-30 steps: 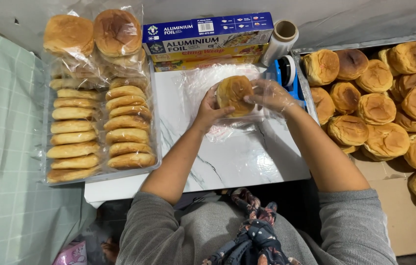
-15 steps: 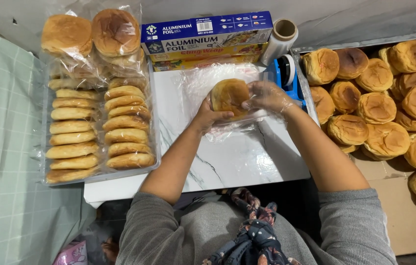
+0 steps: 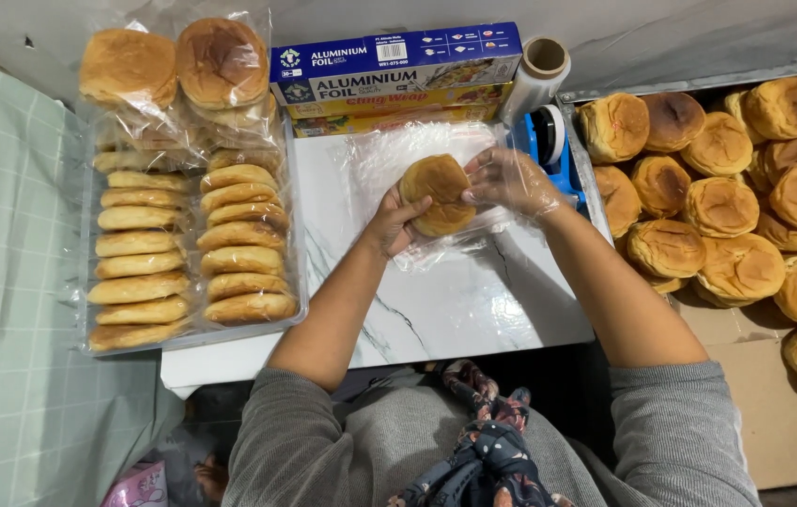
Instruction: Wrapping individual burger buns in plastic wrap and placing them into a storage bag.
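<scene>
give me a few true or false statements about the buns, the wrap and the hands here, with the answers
1. Both hands hold one bun over clear wrap on the white table. True.
2. The left hand is empty and rests on the person's lap. False: it grips the bun's left side.
3. The loose buns lie to the right of the table. True.
4. The wrapped buns are stacked on the right. False: they sit in a tray on the left.
5. The right hand is on the bun's right side, under clear film. True.
6. The foil box lies nearest the person. False: it lies at the far edge.
</scene>
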